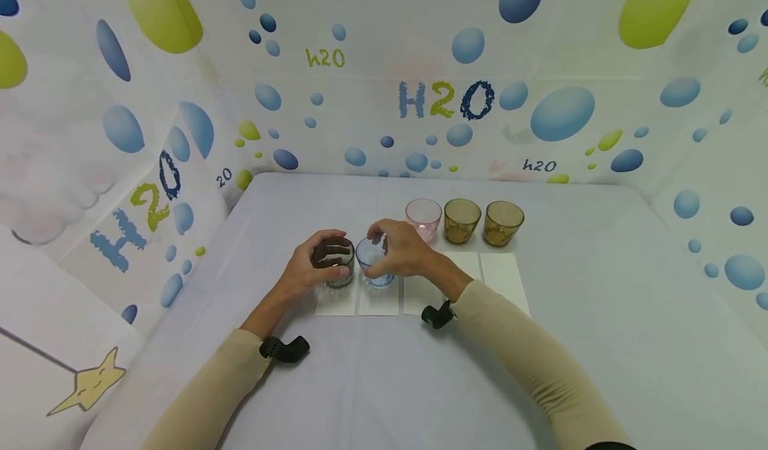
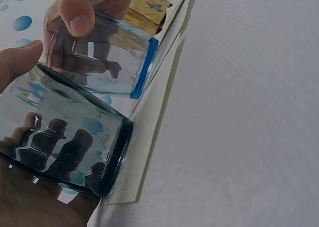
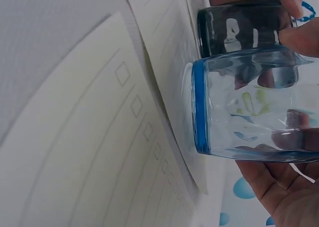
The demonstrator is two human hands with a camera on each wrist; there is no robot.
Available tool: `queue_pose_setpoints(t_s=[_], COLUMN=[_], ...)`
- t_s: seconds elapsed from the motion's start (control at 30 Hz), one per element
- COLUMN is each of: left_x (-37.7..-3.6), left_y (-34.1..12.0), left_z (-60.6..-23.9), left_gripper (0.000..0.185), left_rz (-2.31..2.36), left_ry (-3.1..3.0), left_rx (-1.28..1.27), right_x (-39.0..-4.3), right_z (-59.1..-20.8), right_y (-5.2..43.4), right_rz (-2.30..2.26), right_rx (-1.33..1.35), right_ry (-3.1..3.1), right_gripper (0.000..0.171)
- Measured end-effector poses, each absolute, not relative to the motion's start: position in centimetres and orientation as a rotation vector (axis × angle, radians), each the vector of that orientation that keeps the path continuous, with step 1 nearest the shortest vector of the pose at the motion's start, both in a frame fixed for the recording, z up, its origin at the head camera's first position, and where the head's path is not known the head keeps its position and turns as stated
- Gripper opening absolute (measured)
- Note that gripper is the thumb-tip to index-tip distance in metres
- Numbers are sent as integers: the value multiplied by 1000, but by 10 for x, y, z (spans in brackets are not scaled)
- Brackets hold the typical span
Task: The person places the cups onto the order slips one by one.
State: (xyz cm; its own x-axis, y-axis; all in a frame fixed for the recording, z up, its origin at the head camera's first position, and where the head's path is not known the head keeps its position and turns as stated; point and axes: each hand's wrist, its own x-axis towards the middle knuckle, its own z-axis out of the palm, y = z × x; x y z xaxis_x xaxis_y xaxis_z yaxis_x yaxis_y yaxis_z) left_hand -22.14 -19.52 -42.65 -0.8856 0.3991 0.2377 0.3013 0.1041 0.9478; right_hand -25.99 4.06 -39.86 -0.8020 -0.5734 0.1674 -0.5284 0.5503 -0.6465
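My left hand (image 1: 298, 271) grips a dark grey drinking glass (image 1: 343, 261), thumb on the near side and fingers seen through the glass behind it. Beside it, my right hand (image 1: 408, 247) holds a light blue glass (image 1: 379, 279) between thumb and fingers. Both glasses are upright, side by side, over the two leftmost paper cards. In the right wrist view, the blue base of the light blue glass (image 3: 200, 107) stands at a card's surface. The left wrist view shows the dark base of the grey glass (image 2: 118, 157) close to a card's edge.
Behind the cards stand a pink glass (image 1: 423, 211), partly hidden by my right hand, and two amber glasses (image 1: 462, 222), (image 1: 504, 223). More lined paper cards (image 1: 504, 273) lie to the right, under my right forearm. A white cloth (image 1: 384, 383) covers the table; a patterned curtain hangs behind.
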Motion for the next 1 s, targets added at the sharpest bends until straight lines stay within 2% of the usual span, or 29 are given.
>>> queue_pose_setpoints(t_s=[0.3,1.0], left_x=[-209,-208], left_y=[-189,-188], left_z=[-406,-402], left_gripper=[66,65], left_rz=[1886,1848], left_ry=[2286,2322], left_rx=[705,671], right_x=[-258,-257], right_z=[-401,-401], right_y=[41,47], right_rz=[-1113,-991], right_rx=[-974,-1043], right_ry=[2713,2716], right_gripper=[62,65])
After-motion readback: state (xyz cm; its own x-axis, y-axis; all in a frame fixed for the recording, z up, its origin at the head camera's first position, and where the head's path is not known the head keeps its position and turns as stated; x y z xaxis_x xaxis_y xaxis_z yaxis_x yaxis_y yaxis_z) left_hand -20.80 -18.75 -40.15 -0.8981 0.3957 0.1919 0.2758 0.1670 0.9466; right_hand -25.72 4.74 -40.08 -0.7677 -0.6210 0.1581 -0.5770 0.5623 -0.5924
